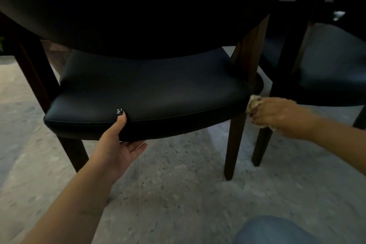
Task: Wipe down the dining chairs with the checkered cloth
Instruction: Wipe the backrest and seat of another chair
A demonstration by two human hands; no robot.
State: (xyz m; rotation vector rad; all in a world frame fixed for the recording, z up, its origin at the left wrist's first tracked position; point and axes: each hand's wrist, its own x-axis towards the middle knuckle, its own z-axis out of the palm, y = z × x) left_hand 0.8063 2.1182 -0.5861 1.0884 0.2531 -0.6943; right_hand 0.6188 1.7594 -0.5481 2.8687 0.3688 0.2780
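Observation:
A dining chair with a black padded seat [150,89], a dark backrest and brown wooden legs fills the middle of the head view. My left hand [116,144] grips the seat's front edge, thumb on top and fingers underneath. My right hand [277,115] holds the bunched checkered cloth [254,102] against the seat's right corner, where the front right leg [234,140] meets it. Most of the cloth is hidden inside my fist.
A second dark-seated chair [326,73] stands close on the right, its leg [261,144] just behind my right hand. The floor [178,184] is pale speckled stone. My knee in blue jeans [277,232] shows at the bottom right.

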